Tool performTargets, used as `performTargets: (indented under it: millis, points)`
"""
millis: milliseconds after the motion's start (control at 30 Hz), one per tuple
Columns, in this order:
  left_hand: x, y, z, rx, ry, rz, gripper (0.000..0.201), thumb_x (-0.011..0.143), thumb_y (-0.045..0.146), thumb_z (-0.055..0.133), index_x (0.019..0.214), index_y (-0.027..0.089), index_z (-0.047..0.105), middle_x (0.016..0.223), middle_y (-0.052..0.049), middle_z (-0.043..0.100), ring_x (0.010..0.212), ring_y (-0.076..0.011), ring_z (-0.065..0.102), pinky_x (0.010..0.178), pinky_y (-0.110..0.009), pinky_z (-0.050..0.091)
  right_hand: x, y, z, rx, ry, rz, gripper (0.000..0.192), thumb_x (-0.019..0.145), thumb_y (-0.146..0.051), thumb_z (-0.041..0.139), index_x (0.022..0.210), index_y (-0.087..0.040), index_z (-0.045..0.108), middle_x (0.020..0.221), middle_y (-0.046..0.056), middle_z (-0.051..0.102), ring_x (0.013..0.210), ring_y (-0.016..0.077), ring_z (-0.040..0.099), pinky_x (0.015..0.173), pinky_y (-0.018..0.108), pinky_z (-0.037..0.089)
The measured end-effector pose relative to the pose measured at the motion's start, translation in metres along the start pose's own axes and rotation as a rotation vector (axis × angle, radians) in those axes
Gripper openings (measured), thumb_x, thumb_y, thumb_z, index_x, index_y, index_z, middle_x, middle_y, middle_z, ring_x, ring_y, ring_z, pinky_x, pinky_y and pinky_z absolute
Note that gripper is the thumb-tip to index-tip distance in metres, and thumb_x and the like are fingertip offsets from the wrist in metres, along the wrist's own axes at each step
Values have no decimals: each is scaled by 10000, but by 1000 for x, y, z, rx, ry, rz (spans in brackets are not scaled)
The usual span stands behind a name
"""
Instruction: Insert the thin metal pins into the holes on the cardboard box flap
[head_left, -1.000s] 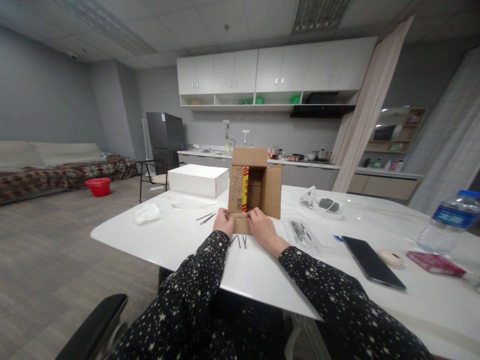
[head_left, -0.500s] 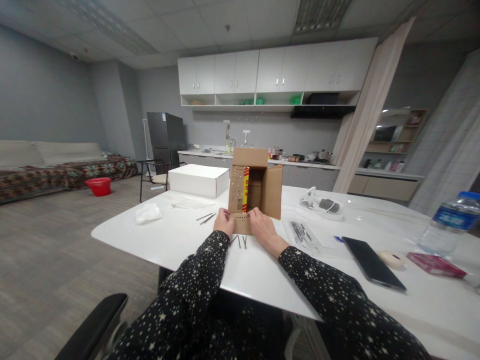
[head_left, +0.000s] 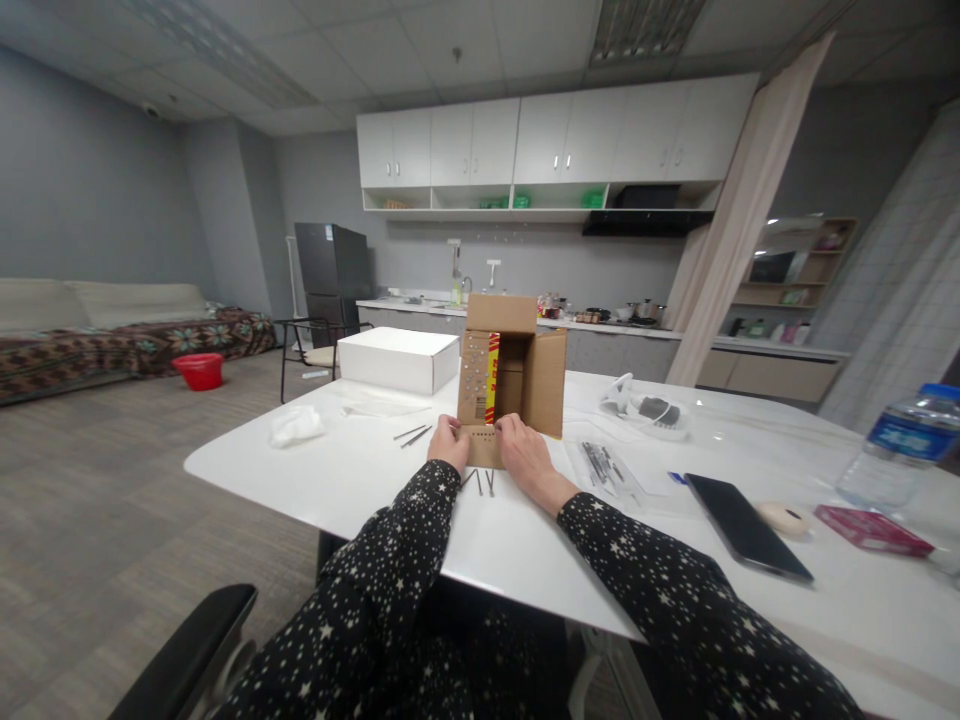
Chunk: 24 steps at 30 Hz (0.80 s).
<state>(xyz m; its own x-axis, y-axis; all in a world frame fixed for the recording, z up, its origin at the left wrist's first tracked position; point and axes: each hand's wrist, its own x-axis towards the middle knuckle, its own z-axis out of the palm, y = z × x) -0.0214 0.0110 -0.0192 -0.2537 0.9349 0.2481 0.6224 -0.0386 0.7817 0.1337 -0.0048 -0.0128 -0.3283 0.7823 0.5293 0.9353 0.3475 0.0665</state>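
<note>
Centrally, a brown cardboard box (head_left: 510, 375) lay on its side on a white worktop (head_left: 360, 480), its open mouth facing the person, with flaps spread up, right and down; a yellow and red strip (head_left: 492, 377) ran down the left inner wall, beside rows of small round dots; the lower flap (head_left: 484, 447) lay flat on the worktop toward the person; the left hand (head_left: 448, 445) rested on the flap's left edge, fingers curled onto it, and the right hand (head_left: 525, 455) rested on its right edge, fingers bent and pressing down; whether either pinched anything small could not be told; both arms wore dark sleeves with white stars (head_left: 390, 560); a few thin nails (head_left: 484, 483) lay on the worktop just before the flap, between the wrists, and two more thin rods (head_left: 412, 435) lay left of the box; a crumpled white tissue (head_left: 294, 426) sat further left; a white box (head_left: 397, 360), closed, stood behind and left of the cardboard one; right of it lay a clear packet with dark tools (head_left: 604, 465), a white device (head_left: 649, 408), a black phone (head_left: 746, 525), a pink pack (head_left: 870, 528) and a water bottle (head_left: 896, 445) near the right edge; a kitchen counter and white cabinets (head_left: 555, 140) filled the background.
</note>
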Motion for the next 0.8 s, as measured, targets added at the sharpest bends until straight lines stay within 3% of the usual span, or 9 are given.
performTargets:
  millis: [467, 800]
  points:
    - [1, -3, 1, -5, -4, 16, 178, 728, 202, 504, 894, 224, 443, 793, -19, 618, 696, -155, 579, 615, -253, 417, -4, -3, -1, 231, 7, 39, 183, 948, -217, 347, 1020, -158, 504, 998, 84, 606, 889, 165, 577, 753, 262, 428]
    - [3, -7, 2, -15, -17, 20, 184, 734, 207, 495, 909, 225, 443, 806, -20, 622, 713, -161, 587, 627, -257, 424, -6, 1, 6, 581, 97, 55, 217, 860, -158, 397, 1041, -161, 517, 1030, 83, 580, 968, 171, 547, 838, 297, 437]
